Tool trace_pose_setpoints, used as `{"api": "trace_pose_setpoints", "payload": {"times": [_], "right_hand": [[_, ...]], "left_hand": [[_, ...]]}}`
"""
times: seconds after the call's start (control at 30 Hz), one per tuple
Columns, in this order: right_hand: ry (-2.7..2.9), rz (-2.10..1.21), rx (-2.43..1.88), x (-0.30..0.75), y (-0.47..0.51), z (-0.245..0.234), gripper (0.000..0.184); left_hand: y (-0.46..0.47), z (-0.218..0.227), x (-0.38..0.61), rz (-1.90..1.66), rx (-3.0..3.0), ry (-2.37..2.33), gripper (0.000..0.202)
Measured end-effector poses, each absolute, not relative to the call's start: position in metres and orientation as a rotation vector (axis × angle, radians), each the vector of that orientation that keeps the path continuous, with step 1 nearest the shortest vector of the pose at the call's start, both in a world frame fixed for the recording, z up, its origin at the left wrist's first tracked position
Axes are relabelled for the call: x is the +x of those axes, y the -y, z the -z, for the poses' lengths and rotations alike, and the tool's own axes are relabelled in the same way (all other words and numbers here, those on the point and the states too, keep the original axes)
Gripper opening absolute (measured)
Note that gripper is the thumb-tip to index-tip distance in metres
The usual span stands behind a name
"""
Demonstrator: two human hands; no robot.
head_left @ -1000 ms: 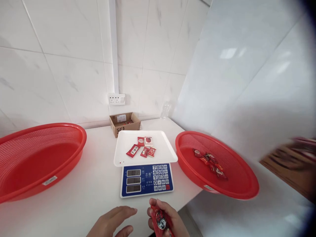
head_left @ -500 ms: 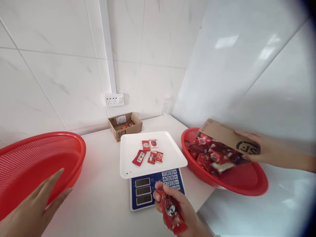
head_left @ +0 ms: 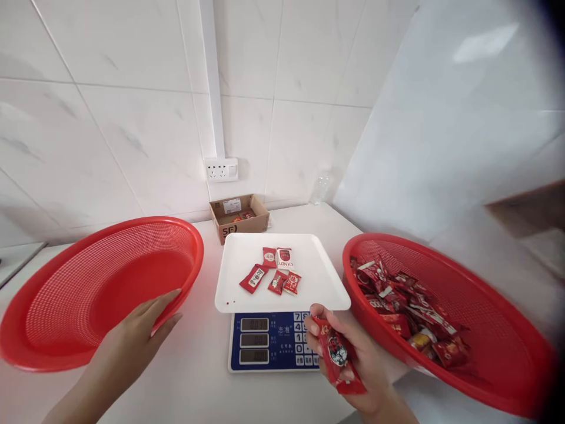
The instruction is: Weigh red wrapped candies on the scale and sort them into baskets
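Note:
My left hand (head_left: pixel 132 324) lies against the inner rim of a red mesh basket (head_left: pixel 101 294), its fingers touching the plastic and holding nothing. My right hand (head_left: pixel 353 359) grips a strip of red candy packets (head_left: pixel 338 355) just above the keypad of a blue-faced digital scale (head_left: pixel 273 341). Several wrapped red candies (head_left: pixel 271 274) lie on the scale's white tray (head_left: pixel 282 294). To my right, a second red mesh basket (head_left: pixel 445 324) holds a loose heap of wrapped candies (head_left: pixel 406 312).
A small open cardboard box (head_left: pixel 238 217) with a few red packets stands against the tiled wall, below a white wall socket (head_left: pixel 220 169). A clear plastic bottle (head_left: pixel 320 188) stands in the corner. A brown cardboard piece (head_left: pixel 525 209) shows at the right edge.
The candies now lie spread in the right basket, and the cardboard box has moved away to the right edge. My left hand has moved up to the left basket's rim, and my right hand has shifted right.

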State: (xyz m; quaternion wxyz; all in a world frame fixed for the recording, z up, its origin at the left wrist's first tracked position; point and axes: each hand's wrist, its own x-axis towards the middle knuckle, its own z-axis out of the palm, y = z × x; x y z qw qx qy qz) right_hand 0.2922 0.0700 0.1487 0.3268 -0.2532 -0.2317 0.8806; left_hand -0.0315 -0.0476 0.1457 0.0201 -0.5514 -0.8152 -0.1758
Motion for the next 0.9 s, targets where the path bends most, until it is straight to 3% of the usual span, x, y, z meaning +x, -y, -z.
{"api": "trace_pose_setpoints", "payload": {"times": [0.13, 0.37, 0.63, 0.8, 0.9], "right_hand": [[0.593, -2.273, -0.755, 0.302, -0.079, -0.149, 0.027], [0.763, -2.044, -0.903, 0.305, -0.092, -0.156, 0.034], [1.058, -1.771, -1.1, 0.301, -0.112, -0.157, 0.044], [1.157, -1.721, -1.173, 0.3, -0.119, -0.156, 0.044], [1.28, -1.655, -1.23, 0.298, -0.123, -0.158, 0.042]], "left_hand": [[0.013, -0.168, 0.012, 0.523, -1.916, 2.438, 0.045], [-0.075, -0.178, 0.074, 0.151, -2.348, 2.281, 0.039], [-0.079, -0.189, 0.061, 0.146, -2.267, 2.354, 0.028], [-0.036, -0.214, 0.006, 0.403, -1.808, 2.502, 0.026], [-0.021, -0.218, -0.017, 0.349, -1.586, 2.516, 0.03]]}}
